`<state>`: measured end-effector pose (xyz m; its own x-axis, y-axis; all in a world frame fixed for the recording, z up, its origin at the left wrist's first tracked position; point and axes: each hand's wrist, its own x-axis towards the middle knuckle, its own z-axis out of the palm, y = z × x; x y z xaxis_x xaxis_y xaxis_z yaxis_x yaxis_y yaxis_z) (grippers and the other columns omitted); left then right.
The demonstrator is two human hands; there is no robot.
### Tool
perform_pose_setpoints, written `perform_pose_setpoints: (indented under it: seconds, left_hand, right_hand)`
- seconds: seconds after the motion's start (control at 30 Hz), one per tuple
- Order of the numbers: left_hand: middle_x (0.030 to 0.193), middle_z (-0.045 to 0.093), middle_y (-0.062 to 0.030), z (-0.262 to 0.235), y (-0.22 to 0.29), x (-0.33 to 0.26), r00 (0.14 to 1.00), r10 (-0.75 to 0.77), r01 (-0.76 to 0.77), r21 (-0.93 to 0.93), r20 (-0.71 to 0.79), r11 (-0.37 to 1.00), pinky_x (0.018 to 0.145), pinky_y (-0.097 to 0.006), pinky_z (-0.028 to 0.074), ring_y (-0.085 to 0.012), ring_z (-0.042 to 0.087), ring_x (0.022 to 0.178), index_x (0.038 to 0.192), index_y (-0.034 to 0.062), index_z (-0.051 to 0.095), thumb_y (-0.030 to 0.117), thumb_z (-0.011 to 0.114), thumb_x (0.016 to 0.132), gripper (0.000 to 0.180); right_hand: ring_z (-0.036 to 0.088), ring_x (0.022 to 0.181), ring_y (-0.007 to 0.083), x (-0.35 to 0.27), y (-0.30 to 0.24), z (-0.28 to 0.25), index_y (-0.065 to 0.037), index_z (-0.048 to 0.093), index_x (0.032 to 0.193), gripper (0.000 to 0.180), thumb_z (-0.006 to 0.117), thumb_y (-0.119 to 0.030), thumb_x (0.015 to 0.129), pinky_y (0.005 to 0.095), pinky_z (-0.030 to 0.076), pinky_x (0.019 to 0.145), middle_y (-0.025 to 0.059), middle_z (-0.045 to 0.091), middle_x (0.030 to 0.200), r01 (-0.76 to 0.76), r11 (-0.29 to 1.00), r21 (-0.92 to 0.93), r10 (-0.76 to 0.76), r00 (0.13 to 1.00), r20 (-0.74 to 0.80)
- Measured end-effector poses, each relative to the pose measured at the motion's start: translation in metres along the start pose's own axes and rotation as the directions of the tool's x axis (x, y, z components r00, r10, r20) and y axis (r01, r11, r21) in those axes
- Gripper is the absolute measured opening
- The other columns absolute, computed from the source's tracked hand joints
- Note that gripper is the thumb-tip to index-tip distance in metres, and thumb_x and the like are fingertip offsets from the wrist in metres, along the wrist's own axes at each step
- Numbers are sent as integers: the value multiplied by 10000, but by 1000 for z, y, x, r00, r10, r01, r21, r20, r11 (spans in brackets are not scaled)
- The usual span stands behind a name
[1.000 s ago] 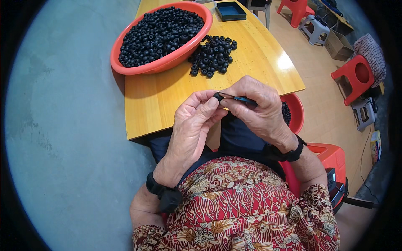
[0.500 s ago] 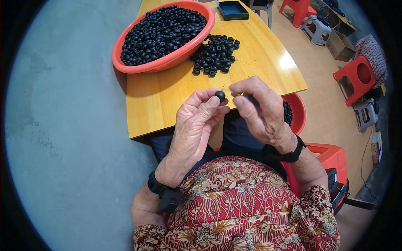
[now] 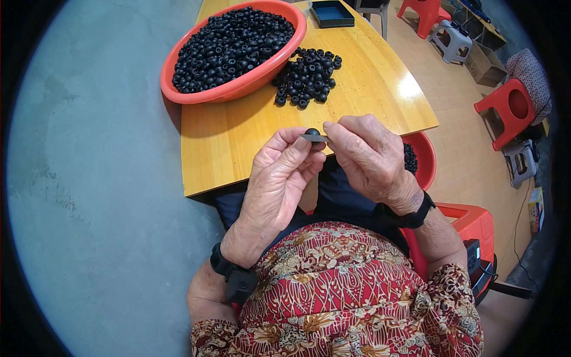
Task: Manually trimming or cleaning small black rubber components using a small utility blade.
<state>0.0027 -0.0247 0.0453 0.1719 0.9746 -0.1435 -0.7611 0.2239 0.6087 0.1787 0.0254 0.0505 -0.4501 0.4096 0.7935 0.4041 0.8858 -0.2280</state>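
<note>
Black rubber bead (image 3: 311, 132) sits pinched in the left hand (image 3: 279, 178) fingertips; the right hand (image 3: 372, 157) pinches a thin tool (image 3: 315, 138) against it. Beyond the grip, a small pile (image 3: 306, 77) looks done, the orange basin (image 3: 172, 89) remains full.

A single head-worn fisheye view looks steeply down from above the person's chest, facing forward over the lap to the wooden table (image 3: 238, 149), whose straight edges bow toward the dark round rim. The left hand (image 3: 279, 178) and right hand (image 3: 369, 157) sit close, mid-picture; the red basin (image 3: 196, 95) lies farther, near the top
</note>
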Motion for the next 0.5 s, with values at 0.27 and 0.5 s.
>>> perform_pose_setpoints:
  seconds: [0.27, 0.5]
  left_hand:
    - [1001, 650, -63, -4, -2, 1, 999, -37, 38, -38, 17, 999, 813, -250, 514, -101, 627, 865, 1036, 64, 555, 118, 596, 938, 119]
    - [976, 649, -65, -8, -4, 3, 999, 50, -50, 57, -3, 997, 821, -243, 512, -102, 628, 846, 996, 54, 569, 97, 614, 924, 96]
  right_hand:
    - [602, 679, 230, -1, 4, -1, -20, 641, 1067, 423, 669, -37, 646, 313, 513, 561, 100, 592, 884, 55, 995, -82, -54, 998, 11]
    - [561, 645, 212, -2, 8, 0, 9, 620, 1092, 467, 626, -59, 630, 310, 488, 543, 88, 580, 865, 129, 983, -128, -124, 991, 50]
